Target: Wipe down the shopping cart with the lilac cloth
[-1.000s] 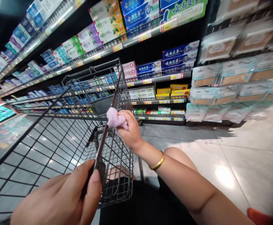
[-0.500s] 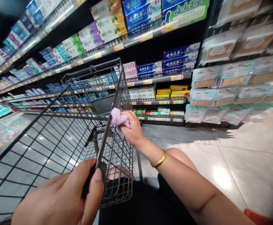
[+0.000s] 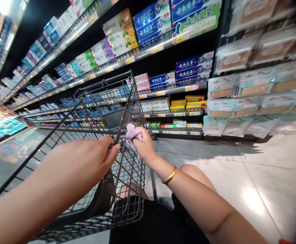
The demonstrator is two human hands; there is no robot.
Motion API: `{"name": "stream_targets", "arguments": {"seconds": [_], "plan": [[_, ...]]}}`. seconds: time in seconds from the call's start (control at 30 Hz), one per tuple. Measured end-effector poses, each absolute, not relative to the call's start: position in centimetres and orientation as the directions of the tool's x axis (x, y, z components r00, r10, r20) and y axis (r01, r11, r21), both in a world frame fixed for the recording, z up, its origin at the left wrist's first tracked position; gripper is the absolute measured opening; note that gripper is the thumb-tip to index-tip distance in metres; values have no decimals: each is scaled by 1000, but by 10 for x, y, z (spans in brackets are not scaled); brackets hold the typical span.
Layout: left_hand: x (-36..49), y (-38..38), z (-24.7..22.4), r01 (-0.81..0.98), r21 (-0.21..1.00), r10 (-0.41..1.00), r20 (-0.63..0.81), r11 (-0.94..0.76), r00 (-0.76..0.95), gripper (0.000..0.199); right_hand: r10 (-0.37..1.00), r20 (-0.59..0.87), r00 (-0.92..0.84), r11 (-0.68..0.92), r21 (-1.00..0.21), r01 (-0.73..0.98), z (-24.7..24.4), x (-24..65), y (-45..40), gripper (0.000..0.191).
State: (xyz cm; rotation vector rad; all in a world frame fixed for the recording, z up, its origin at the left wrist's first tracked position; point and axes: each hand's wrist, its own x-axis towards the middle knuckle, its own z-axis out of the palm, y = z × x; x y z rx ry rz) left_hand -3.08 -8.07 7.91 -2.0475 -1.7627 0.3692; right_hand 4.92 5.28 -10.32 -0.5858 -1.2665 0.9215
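Right grip (image 3: 146,146) clenches a lilac cloth (image 3: 132,133) bulging past its thumb, while left grip (image 3: 84,161) pinches the cart rail (image 3: 124,118).

Left hand (image 3: 85,164) moved farther along cart rail (image 3: 123,120), nearer lilac cloth (image 3: 132,133), dark corner piece (image 3: 104,196) more exposed

The left forearm (image 3: 28,203) reaches in from the lower left; the left hand (image 3: 79,161) shows its back, fingers (image 3: 103,140) curled opposite the thumb (image 3: 112,154). The right forearm (image 3: 198,196) slants upward, the right hand (image 3: 145,145) clenched.
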Motion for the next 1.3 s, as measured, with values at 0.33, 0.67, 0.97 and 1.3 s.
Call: {"name": "stream_targets", "arguments": {"seconds": [0.33, 0.67, 0.97, 1.3], "plan": [[-36, -13, 67, 733, -658, 983, -72, -175, 170, 41, 841, 538, 51, 534, -814, -230, -104, 40, 60, 27], [-42, 4, 53, 893, -448, 999, -34, -52, 41, 37, 832, 555, 13, 545, -812, -210, -111, 42, 66, 28], [-36, -2, 59, 916, -399, 998, 36, -33, 51, 27, 742, 670, 28, 652, -712, -260, -99, 54, 40, 20], [-46, -6, 56, 961, -277, 1000, -16, -23, 19, 35, 858, 486, -167, 477, -874, -93, -128, 57, 37, 11]]}}
